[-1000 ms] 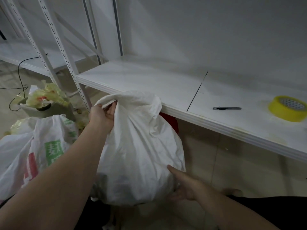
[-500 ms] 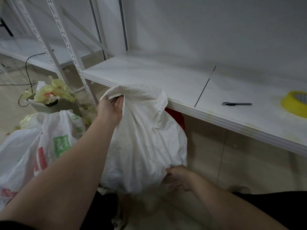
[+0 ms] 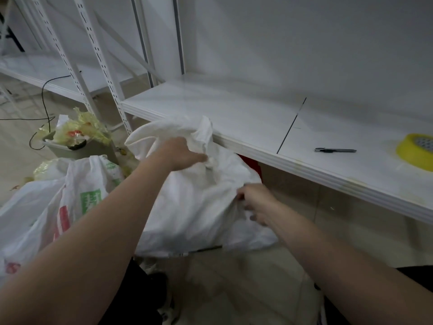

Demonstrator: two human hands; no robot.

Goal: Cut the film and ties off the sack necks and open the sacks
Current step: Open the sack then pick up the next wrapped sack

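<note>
Left hand (image 3: 180, 154) grips the white sack (image 3: 199, 207) by its bunched top; right hand (image 3: 256, 202) pinches its side, probably to pull it open.

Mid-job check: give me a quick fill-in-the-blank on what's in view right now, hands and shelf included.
1. The left hand and the right hand both grip the plain ____ sack.
2. The tape roll on the shelf is ____ in colour.
3. The slim dark tool lies on the shelf, in neither hand, to the ____ of the tape roll as the camera sees it.

Missing words: white; yellow; left.
</note>
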